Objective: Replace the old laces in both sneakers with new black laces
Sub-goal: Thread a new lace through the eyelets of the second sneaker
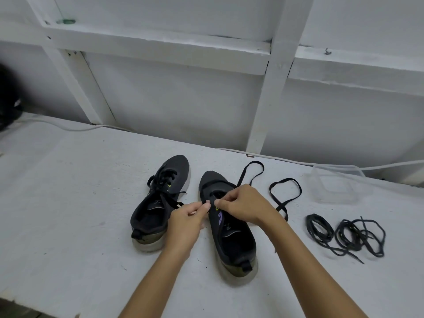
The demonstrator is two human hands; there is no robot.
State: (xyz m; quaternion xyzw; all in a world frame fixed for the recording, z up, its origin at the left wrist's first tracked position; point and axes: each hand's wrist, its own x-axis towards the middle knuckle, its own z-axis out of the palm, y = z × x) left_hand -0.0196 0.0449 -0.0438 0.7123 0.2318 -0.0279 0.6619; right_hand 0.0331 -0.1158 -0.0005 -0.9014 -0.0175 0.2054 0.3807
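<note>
Left sneaker sits on the white worktop, still fully laced. Just right of it, the left hand has its grip pinched tight at the eyelets of the right sneaker, and the right hand is pinching there too. Can't really tell what each has between its fingertips. A flat black lace loops out past that shoe. Further right, two coiled bundles of laces lie near a clear plastic container.
</note>
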